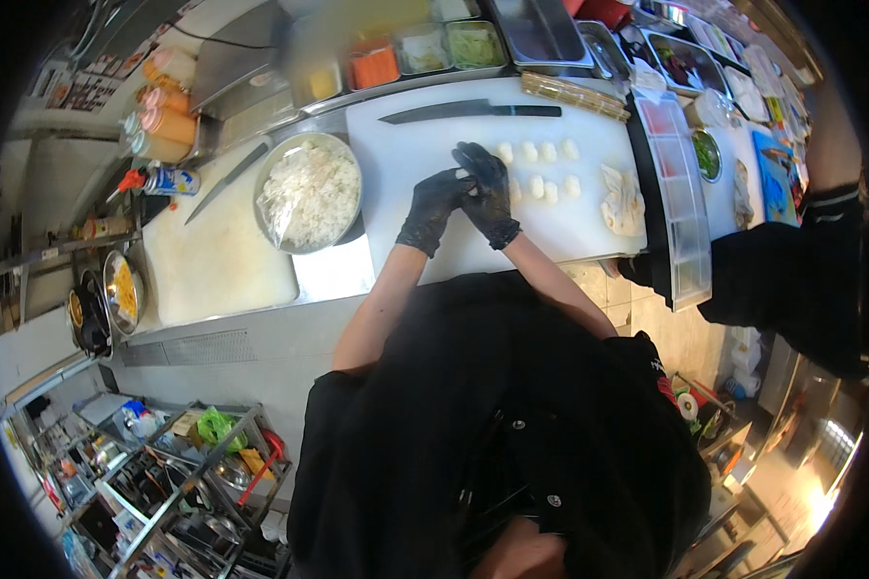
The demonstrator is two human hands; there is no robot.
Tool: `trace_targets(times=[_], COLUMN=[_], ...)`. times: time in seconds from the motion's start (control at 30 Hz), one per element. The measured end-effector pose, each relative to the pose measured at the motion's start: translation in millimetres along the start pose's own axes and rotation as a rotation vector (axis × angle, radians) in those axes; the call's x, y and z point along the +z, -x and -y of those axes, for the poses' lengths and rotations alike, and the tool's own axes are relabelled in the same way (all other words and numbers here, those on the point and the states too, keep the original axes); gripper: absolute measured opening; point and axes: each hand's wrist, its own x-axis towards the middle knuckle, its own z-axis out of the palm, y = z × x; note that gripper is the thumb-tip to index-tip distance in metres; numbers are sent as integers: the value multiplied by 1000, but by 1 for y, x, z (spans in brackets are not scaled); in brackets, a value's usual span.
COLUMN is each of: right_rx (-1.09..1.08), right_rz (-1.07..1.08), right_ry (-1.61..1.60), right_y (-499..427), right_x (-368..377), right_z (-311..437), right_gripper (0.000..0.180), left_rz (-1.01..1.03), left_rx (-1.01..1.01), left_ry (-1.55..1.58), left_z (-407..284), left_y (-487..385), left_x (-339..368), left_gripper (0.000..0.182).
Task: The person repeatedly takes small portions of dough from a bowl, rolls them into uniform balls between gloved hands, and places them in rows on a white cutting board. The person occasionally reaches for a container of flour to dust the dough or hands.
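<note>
My left hand (434,206) and my right hand (489,194), both in black gloves, meet over the white cutting board (398,155). Between them shows a bit of white rice (463,174), mostly covered by the fingers. Close to my right hand, several small shaped rice portions (548,152) lie in two rows on the board. One in the nearer row is partly hidden by that hand. A bowl of cooked rice (311,195), partly under clear plastic film, stands to the left. Beyond my hands lies a dark-bladed kitchen knife (471,111).
A wrapped bamboo rolling mat (576,95) and a crumpled cloth (621,201) lie on the board. Leftward are a second knife (228,179) and a cream cutting board (210,253). Ingredient containers (374,65) line the back. A clear-lidded compartment box (677,203) borders the right, near another person (782,275).
</note>
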Motion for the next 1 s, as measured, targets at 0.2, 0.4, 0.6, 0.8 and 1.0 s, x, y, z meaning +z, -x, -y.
trace_targets(times=[0.2,0.4,0.6,0.8,1.0], right_rx=[49,-41,-223,-151,-195], right_rz=[32,283,627,530,433], right_ry=[275,106,167,332,259], right_y=[0,-32,-55,-68,-83], right_x=[0,-31,-18,-18,6], right_z=[0,10,-23,-73,-17], right_gripper=[79,70,48,59,60], left_rz=[-89,-46,-71,-401,-578], left_rx=[-37,33,41,457,497], left_ry=[-49,-255,-397,-667,-525], left_z=[-7,-8,-13,-5,31], left_y=[-1,-15,-15,21,101], left_x=[7,-24,-24,-38,-82], left_gripper=[30,29,43,50,44])
